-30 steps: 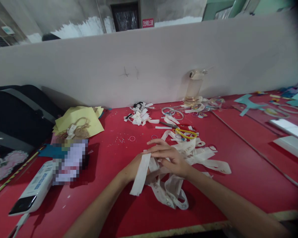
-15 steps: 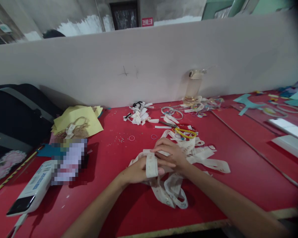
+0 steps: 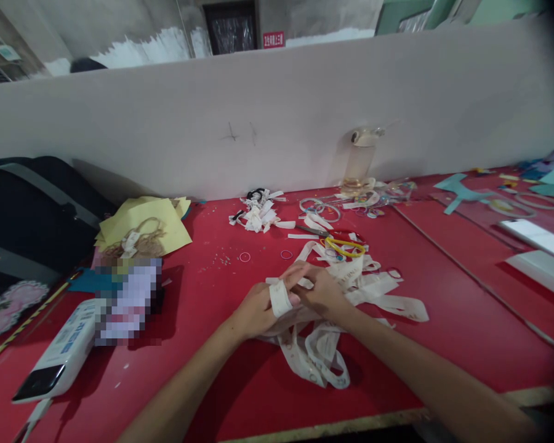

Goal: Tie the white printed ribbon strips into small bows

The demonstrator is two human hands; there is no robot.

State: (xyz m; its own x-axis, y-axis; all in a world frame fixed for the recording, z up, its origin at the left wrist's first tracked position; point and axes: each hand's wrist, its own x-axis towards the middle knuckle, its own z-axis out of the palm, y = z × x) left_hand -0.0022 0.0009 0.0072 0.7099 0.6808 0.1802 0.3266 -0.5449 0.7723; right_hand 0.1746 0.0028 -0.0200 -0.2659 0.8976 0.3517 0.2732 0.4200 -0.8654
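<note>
A white printed ribbon [image 3: 281, 299] wraps around the fingers of my left hand [image 3: 258, 311], which is closed on it. My right hand [image 3: 323, 292] meets the left at the fingertips, its thumb and fingers pinched together on the ribbon by the left fingers. Exactly where its end lies is hidden between the hands. More of the ribbon lies in loose loops [image 3: 323, 357] below my hands and in a tangle [image 3: 383, 286] to their right on the red table.
Scissors [image 3: 321, 232] and a yellow ring [image 3: 345, 248] lie beyond my hands. Farther back are white scraps [image 3: 258, 215] and a clear bottle [image 3: 357, 163]. At left are a power bank [image 3: 64, 344], yellow paper [image 3: 175, 227] and a dark bag [image 3: 32, 209]; a phone [image 3: 538, 237] lies right.
My left fingers have lifted and bent toward the right hand, tilting the ribbon loop. My right hand has curled from spread fingers into a pinch. The ribbon pile stays put.
</note>
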